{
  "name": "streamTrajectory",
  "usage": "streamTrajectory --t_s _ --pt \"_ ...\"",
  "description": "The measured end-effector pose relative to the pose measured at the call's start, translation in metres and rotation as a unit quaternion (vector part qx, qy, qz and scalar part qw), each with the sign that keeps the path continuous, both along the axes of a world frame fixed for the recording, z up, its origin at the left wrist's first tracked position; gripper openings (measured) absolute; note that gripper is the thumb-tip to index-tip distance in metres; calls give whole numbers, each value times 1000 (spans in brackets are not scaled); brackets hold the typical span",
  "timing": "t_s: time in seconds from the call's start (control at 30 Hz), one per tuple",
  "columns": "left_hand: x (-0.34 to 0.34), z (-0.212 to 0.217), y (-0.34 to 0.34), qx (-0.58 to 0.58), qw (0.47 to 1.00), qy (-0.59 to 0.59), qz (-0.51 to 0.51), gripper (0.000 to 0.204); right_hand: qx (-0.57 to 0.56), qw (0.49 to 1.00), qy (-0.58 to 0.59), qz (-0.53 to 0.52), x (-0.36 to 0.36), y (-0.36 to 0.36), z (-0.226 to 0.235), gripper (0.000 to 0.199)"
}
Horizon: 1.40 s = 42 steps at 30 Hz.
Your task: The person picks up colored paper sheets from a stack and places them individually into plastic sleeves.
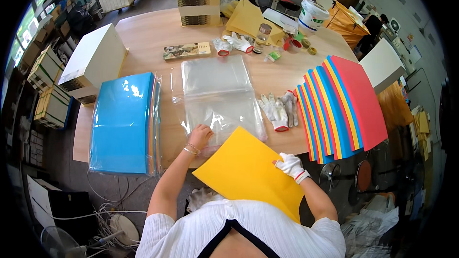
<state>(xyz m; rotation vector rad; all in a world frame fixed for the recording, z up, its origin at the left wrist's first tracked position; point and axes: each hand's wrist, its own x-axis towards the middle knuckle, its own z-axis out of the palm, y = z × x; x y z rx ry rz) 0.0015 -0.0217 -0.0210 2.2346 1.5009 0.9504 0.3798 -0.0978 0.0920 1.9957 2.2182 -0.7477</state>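
My right hand (290, 166), in a white glove with a red cuff edge, grips the right edge of a large yellow sheet of paper (248, 169). The sheet is tilted in front of my body, its far corner over the table edge. Whether more sheets lie beneath it I cannot tell. My bare left hand (201, 136), with bracelets at the wrist, has its fingers bent and pinched at the near edge of a pile of clear plastic bags (217, 83). The bags lie flat in mid-table, left of the sheet's far corner.
Bagged blue sheets (123, 119) lie at left, beside a white-topped stack (91, 59). Fanned red, blue and yellow sheets (356, 107) stand at right. Spare gloves (275, 110), a glass jar (262, 36), tape rolls (306, 43) and a bucket (313, 15) are on the table (148, 33).
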Motion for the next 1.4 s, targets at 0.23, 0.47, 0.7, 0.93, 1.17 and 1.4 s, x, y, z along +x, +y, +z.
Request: streamTrajectory --t_s 0.23,0.47,0.7,0.93,1.17,1.4 --pt "16 23 -5 -17 994 55 89 13 15 999 39 -33 13 -6 -5 50" --pt "10 17 0 41 995 87 18 12 57 997 32 -32 11 -17 2 46" --pt "2 4 6 72 982 165 -49 18 96 995 15 17 -7 -14 10 42" --pt "3 0 2 21 990 135 -40 18 54 998 2 33 -33 -3 17 44" --pt "-4 19 -15 -175 984 22 -22 22 -55 997 -32 44 -35 17 -3 49" --pt "-34 16 -60 26 995 91 -10 27 -21 1000 9 21 -5 49 -28 51"
